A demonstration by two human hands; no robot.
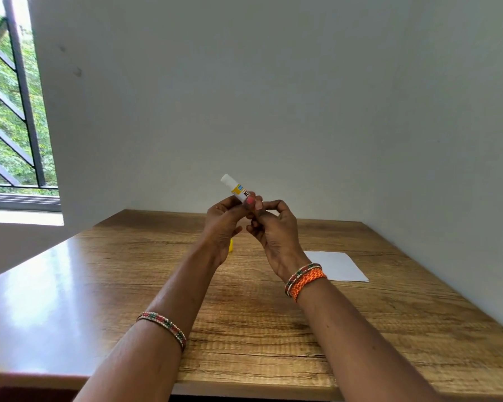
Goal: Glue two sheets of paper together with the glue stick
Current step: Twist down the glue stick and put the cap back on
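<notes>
I hold a glue stick [235, 187] up above the table, tilted with its white tip pointing up and to the left. It has a white body and a yellow label. My left hand [225, 224] grips its lower body with thumb and fingers. My right hand [273, 230] pinches its bottom end. White paper [339, 265] lies flat on the table to the right, partly hidden behind my right wrist; I cannot tell how many sheets it is. A small yellow object [231, 246], possibly the cap, sits on the table behind my left hand.
The wooden table [244, 329] stands in a corner, with a white wall behind and to the right. A barred window [9, 111] is at the far left. Bangles circle both wrists.
</notes>
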